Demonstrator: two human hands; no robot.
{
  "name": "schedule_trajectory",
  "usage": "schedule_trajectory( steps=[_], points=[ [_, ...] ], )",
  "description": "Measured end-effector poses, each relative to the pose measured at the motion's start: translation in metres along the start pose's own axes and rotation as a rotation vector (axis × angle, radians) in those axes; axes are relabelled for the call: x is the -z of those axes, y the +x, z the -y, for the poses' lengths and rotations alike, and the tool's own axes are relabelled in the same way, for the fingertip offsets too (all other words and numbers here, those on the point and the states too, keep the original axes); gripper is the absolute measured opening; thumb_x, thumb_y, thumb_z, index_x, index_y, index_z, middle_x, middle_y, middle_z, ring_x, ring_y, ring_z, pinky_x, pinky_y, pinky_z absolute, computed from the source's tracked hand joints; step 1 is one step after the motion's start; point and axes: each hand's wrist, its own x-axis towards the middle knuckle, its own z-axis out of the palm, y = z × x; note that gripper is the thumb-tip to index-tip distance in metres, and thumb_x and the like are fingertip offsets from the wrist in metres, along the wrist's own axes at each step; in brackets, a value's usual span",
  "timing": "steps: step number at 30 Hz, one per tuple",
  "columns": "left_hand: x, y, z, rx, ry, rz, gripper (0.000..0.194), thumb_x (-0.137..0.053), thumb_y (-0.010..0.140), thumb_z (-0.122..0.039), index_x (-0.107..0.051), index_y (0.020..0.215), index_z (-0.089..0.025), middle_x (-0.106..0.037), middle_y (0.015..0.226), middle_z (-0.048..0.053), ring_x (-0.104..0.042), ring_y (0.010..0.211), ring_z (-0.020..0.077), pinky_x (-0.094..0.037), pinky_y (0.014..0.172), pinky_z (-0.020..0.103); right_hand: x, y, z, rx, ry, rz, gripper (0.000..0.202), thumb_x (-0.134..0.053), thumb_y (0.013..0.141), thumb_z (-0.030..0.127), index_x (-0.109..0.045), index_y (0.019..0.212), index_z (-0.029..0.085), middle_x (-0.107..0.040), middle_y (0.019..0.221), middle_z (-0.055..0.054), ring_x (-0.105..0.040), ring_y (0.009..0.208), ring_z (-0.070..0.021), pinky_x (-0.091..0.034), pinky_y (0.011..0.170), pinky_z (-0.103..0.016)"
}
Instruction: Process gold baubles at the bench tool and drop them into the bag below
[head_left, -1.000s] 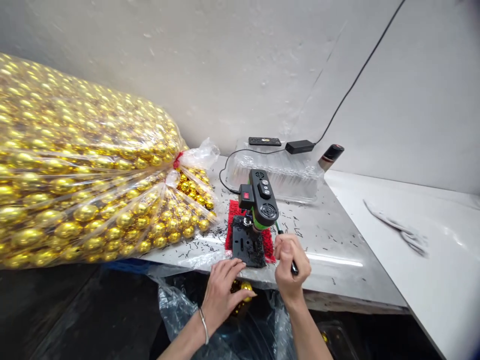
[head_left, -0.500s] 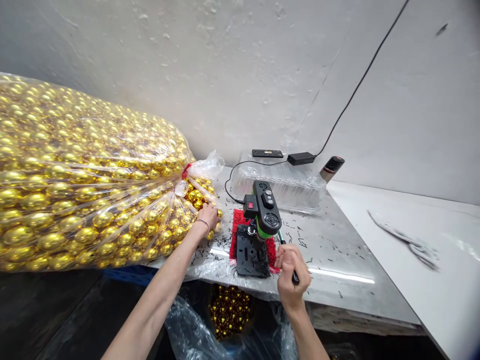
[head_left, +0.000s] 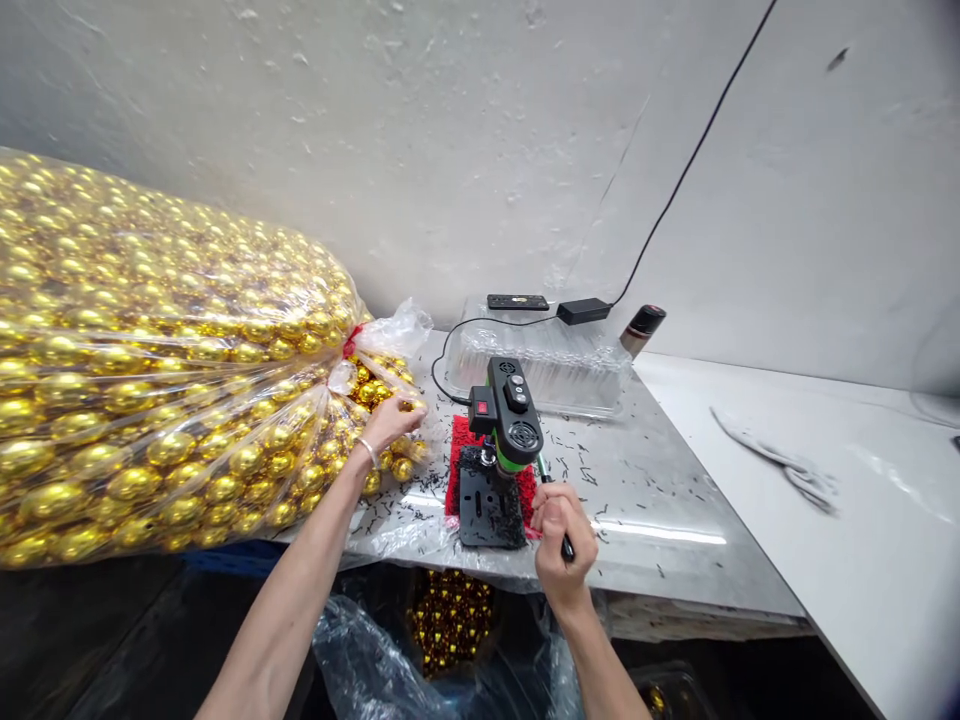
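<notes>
My left hand [head_left: 396, 421] is at the opening of a large clear bag [head_left: 187, 380] full of shiny gold balls, its fingers curled together over the loose balls there. What the fingertips pinch, if anything, is hidden. My right hand [head_left: 564, 535] is wrapped round a black-handled tool [head_left: 568, 548] with a thin green shaft, just right of the small black device. That device [head_left: 514, 415] has a round vent and a green ring, and stands on a black slotted plate [head_left: 491, 510] over a red mat [head_left: 459, 470].
Behind the device lies a clear plastic tray [head_left: 540, 365] with a power adapter [head_left: 583, 311] and a phone [head_left: 517, 301] on it. A dark-capped bottle [head_left: 643, 328] leans beside it. Scissors [head_left: 780, 462] lie right. Below the table edge, a bag holds gold balls [head_left: 452, 620].
My left hand has shifted slightly left and up over the loose balls at the bag opening. The whole view has moved a little. My right hand keeps its hold on the tool.
</notes>
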Motion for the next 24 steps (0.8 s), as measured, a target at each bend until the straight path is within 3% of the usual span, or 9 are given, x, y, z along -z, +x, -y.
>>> schedule_trajectory(
  steps=[4,7,10,14,18,24],
  points=[
    [0.014,-0.041,-0.004,0.152,-0.539,0.017,0.029,-0.066,0.076,-0.031,-0.065,0.100,-0.015,-0.069,0.083,0.004,-0.061,0.060,0.0107,-0.050,0.056,0.021,-0.001,-0.002,0.000,-0.027,0.009,-0.014,0.029,-0.038,0.089,0.008,-0.045,0.062,0.019,-0.051,0.067,-0.001,-0.051,0.065,-0.0130,-0.039,0.057,-0.027],
    [0.010,-0.077,-0.005,0.366,-0.899,0.054,0.018,-0.063,0.080,-0.024,-0.066,0.092,-0.012,-0.071,0.084,0.008,-0.061,0.058,0.0096,-0.053,0.052,0.019,-0.002,-0.003,0.000,-0.046,0.010,-0.029,0.031,-0.038,0.089,0.009,-0.045,0.060,0.020,-0.050,0.063,-0.001,-0.052,0.065,-0.0138,-0.039,0.057,-0.027],
    [-0.006,-0.104,-0.004,0.539,-1.078,0.043,0.008,-0.060,0.081,-0.013,-0.066,0.084,-0.010,-0.071,0.083,0.009,-0.063,0.059,0.0095,-0.055,0.052,0.017,-0.002,-0.002,0.001,-0.053,0.020,-0.033,0.031,-0.038,0.089,0.009,-0.045,0.061,0.019,-0.049,0.063,0.000,-0.052,0.065,-0.0136,-0.039,0.057,-0.027],
    [-0.034,-0.118,-0.001,0.639,-1.119,0.014,0.008,-0.064,0.076,-0.003,-0.066,0.076,-0.011,-0.070,0.073,0.005,-0.064,0.058,0.0101,-0.056,0.052,0.017,-0.001,0.001,0.004,-0.030,0.003,-0.012,0.030,-0.038,0.088,0.008,-0.045,0.062,0.020,-0.050,0.064,-0.001,-0.052,0.067,-0.0135,-0.040,0.058,-0.027],
    [-0.056,-0.120,0.007,0.656,-1.058,0.076,0.002,-0.068,0.075,-0.010,-0.067,0.075,-0.012,-0.067,0.066,0.002,-0.061,0.053,0.0091,-0.052,0.046,0.017,0.000,0.003,0.007,-0.037,-0.017,0.007,0.031,-0.038,0.088,0.009,-0.044,0.060,0.020,-0.051,0.064,-0.001,-0.053,0.068,-0.0141,-0.040,0.059,-0.029],
    [-0.087,-0.118,0.018,0.395,-0.676,0.144,0.034,-0.081,0.063,-0.028,-0.071,0.092,-0.014,-0.073,0.082,0.005,-0.063,0.063,0.0106,-0.048,0.052,0.018,0.000,0.004,0.008,-0.037,-0.019,0.007,0.031,-0.038,0.088,0.009,-0.043,0.060,0.020,-0.050,0.062,0.000,-0.054,0.067,-0.0140,-0.041,0.059,-0.029]
  ],
)
